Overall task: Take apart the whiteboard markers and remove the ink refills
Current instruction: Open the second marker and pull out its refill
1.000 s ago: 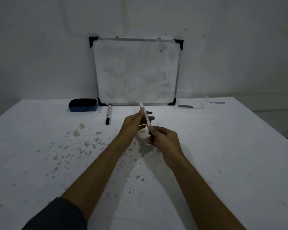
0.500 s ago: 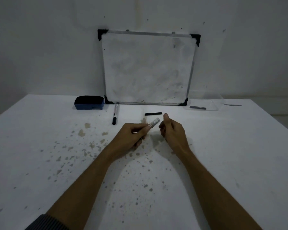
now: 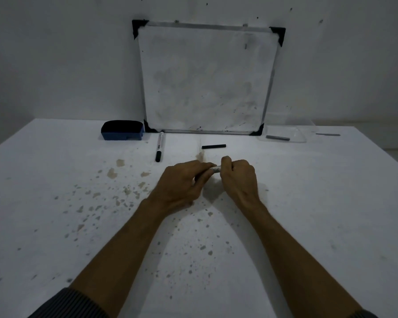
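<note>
Both hands, left hand [image 3: 182, 182] and right hand [image 3: 238, 176], clenched one whiteboard marker [image 3: 214, 169] above the stained table [image 3: 55, 226]. Beyond lay a black refill [image 3: 213, 146], apparently already out; a capped marker [image 3: 159, 146] remained untouched near the whiteboard [image 3: 205, 76].

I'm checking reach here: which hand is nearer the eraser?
Left. The left hand is right of and nearer the camera than the eraser; the right hand is farther right. Both grip a marker.
</note>
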The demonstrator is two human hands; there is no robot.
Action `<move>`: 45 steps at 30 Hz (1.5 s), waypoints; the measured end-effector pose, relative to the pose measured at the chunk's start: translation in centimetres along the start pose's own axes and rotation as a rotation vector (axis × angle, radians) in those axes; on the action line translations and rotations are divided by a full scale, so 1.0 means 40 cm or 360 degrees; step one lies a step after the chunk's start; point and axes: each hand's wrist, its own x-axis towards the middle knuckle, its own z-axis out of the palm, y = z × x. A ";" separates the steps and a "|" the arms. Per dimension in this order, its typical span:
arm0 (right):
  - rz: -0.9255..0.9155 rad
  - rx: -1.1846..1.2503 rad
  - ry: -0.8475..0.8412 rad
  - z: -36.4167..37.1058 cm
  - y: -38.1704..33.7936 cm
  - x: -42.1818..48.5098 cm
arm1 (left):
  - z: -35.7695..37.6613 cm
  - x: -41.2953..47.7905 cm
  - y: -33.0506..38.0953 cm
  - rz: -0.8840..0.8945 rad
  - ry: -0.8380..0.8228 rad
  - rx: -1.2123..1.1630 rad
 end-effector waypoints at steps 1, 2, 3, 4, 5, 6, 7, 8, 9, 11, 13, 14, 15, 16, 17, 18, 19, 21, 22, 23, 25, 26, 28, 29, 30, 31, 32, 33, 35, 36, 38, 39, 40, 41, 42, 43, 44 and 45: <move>-0.0049 0.0015 0.0014 -0.002 0.000 -0.001 | -0.001 0.001 0.004 -0.0063 -0.0020 -0.0106; -0.0140 0.0030 0.0023 -0.003 0.000 -0.004 | -0.002 0.002 0.007 -0.0150 -0.0057 -0.0235; -0.0271 0.0032 0.0026 -0.005 0.001 -0.008 | -0.003 0.004 0.008 -0.0258 -0.0112 -0.0362; -0.0430 0.0011 0.0029 -0.009 0.005 -0.013 | -0.005 0.006 0.006 -0.0372 -0.0184 -0.0466; -0.0579 -0.0021 0.0031 -0.015 0.007 -0.018 | -0.008 0.008 0.003 -0.0460 -0.0253 -0.0542; -0.0697 -0.0043 0.0036 -0.023 0.011 -0.020 | -0.010 0.008 0.000 -0.0507 -0.0299 -0.0606; -0.0777 -0.0046 0.0052 -0.030 0.016 -0.018 | -0.012 0.008 0.002 -0.0516 -0.0305 -0.0654; -0.0818 -0.0034 0.0076 -0.035 0.021 -0.015 | -0.013 0.007 0.009 -0.0492 -0.0259 -0.0678; -0.0786 -0.0010 0.0099 -0.039 0.022 -0.010 | -0.012 0.007 0.017 -0.0418 -0.0170 -0.0644; -0.0424 0.0081 0.0016 -0.037 0.012 0.001 | -0.007 0.005 0.023 -0.0122 0.0005 -0.0344; 0.0005 0.0027 -0.0137 -0.028 0.005 0.015 | -0.001 0.005 0.021 0.0135 0.0061 0.0027; 0.0130 -0.0030 -0.0178 -0.024 0.005 0.020 | 0.001 0.006 0.015 0.0210 0.0077 0.0147; 0.0196 -0.0057 -0.0183 -0.021 0.006 0.022 | 0.002 0.007 0.006 0.0263 0.0110 0.0219; 0.0216 -0.0046 -0.0167 -0.019 0.006 0.021 | 0.004 0.006 0.000 0.0302 0.0150 0.0257; 0.0197 -0.0004 -0.0148 -0.018 0.006 0.018 | 0.005 0.005 -0.002 0.0319 0.0177 0.0275; 0.0140 0.0059 -0.0121 -0.018 0.008 0.013 | 0.007 0.004 -0.001 0.0321 0.0188 0.0273; 0.0046 0.0126 -0.0078 -0.018 0.008 0.008 | 0.009 0.003 0.002 0.0296 0.0179 0.0218; -0.0275 0.0204 0.0029 -0.025 0.013 -0.002 | 0.004 0.005 0.009 0.0073 0.0018 -0.0207; -0.0492 0.0197 0.0068 -0.033 0.015 -0.006 | -0.005 0.007 0.010 -0.0145 -0.0131 -0.0504; -0.0704 0.0174 0.0084 -0.042 0.014 -0.011 | -0.017 0.010 0.009 -0.0374 -0.0315 -0.0782; -0.1015 0.0114 0.0088 -0.053 0.015 -0.020 | -0.042 0.009 -0.001 -0.0636 -0.0588 -0.1068; -0.1086 0.0079 0.0082 -0.054 0.018 -0.021 | -0.047 0.006 -0.007 -0.0667 -0.0634 -0.1098; -0.0927 0.0039 0.0021 -0.048 0.018 -0.018 | -0.044 0.003 -0.011 -0.0613 -0.0529 -0.1007; -0.0716 0.0020 -0.0060 -0.043 0.011 -0.016 | -0.036 0.002 -0.009 -0.0526 -0.0413 -0.0882; -0.0488 -0.0012 -0.0152 -0.037 0.008 -0.012 | -0.027 0.001 -0.009 -0.0405 -0.0292 -0.0705; -0.0308 -0.0047 -0.0214 -0.028 0.007 -0.009 | -0.020 0.000 -0.009 -0.0266 -0.0186 -0.0483; -0.0193 -0.0066 -0.0233 -0.021 0.007 -0.006 | -0.016 0.000 -0.010 -0.0121 -0.0099 -0.0249; -0.0107 -0.0064 -0.0228 -0.017 0.006 -0.002 | -0.016 0.001 -0.011 0.0009 -0.0024 -0.0057; 0.0030 -0.0006 -0.0190 -0.015 0.002 -0.001 | -0.016 0.000 -0.014 0.0175 0.0084 0.0156; 0.0063 0.0027 -0.0172 -0.015 0.000 -0.002 | -0.012 -0.001 -0.011 0.0185 0.0103 0.0146; -0.0064 0.0059 -0.0142 -0.021 -0.001 -0.010 | -0.015 0.003 0.007 -0.0038 -0.0007 -0.0232; -0.0240 0.0038 -0.0131 -0.025 0.001 -0.015 | -0.023 0.009 0.009 -0.0257 -0.0153 -0.0510; -0.0465 -0.0011 -0.0117 -0.032 0.004 -0.020 | -0.033 0.013 0.005 -0.0454 -0.0333 -0.0738; -0.0676 -0.0068 -0.0103 -0.041 0.006 -0.027 | -0.045 0.014 -0.001 -0.0586 -0.0501 -0.0895; -0.0859 -0.0103 -0.0066 -0.047 0.009 -0.032 | -0.057 0.012 -0.008 -0.0662 -0.0636 -0.1000; -0.0960 -0.0112 -0.0026 -0.049 0.010 -0.037 | -0.065 0.007 -0.012 -0.0688 -0.0714 -0.1072; -0.0951 -0.0105 -0.0009 -0.048 0.010 -0.039 | -0.067 0.003 -0.015 -0.0687 -0.0722 -0.1101; -0.0834 -0.0060 -0.0040 -0.045 0.005 -0.038 | -0.067 0.001 -0.016 -0.0679 -0.0680 -0.1095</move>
